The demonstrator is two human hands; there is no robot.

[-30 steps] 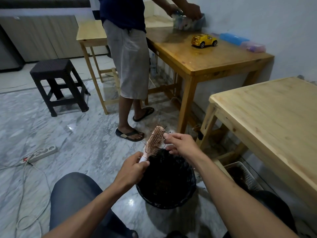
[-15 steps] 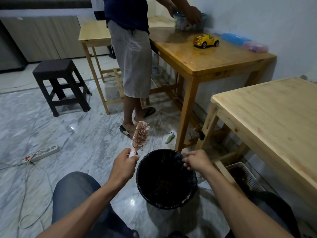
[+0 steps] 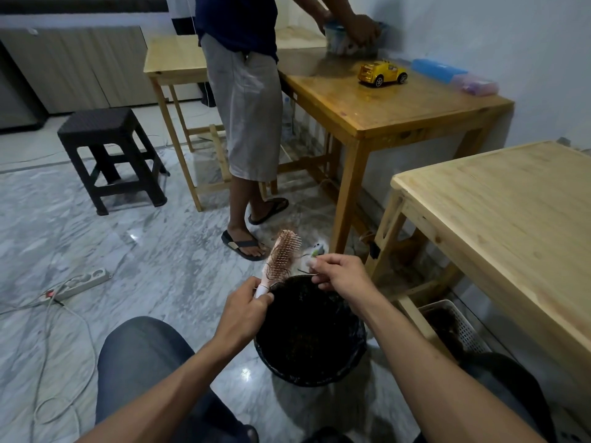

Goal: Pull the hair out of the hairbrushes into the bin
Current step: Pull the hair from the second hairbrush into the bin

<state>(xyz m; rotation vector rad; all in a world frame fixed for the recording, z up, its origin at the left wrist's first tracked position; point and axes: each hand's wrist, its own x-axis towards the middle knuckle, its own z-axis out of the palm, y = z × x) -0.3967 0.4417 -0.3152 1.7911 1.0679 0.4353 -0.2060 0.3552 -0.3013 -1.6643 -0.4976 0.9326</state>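
A pink hairbrush (image 3: pixel 283 256) with dark hair tangled in its bristles stands upright over the far rim of a black bin (image 3: pixel 355 353) on the floor between my knees. My left hand (image 3: pixel 244 310) grips the brush by its white handle. My right hand (image 3: pixel 340 274) is just right of the brush head, above the bin, fingers curled and pinching thin strands of hair that run from the bristles. The bin's inside is dark with hair in it.
A light wooden table (image 3: pixel 511 219) stands close on my right with a white basket (image 3: pixel 457 327) under it. Another person (image 3: pixel 246 100) stands at a darker table (image 3: pixel 383 100) carrying a yellow toy car (image 3: pixel 382 72). A black stool (image 3: pixel 110 158) and power strip (image 3: pixel 81 282) lie left.
My right hand has risen from the bin's rim back up to the brush head and now pinches hair. My left hand has brought the brush rightward over the bin.
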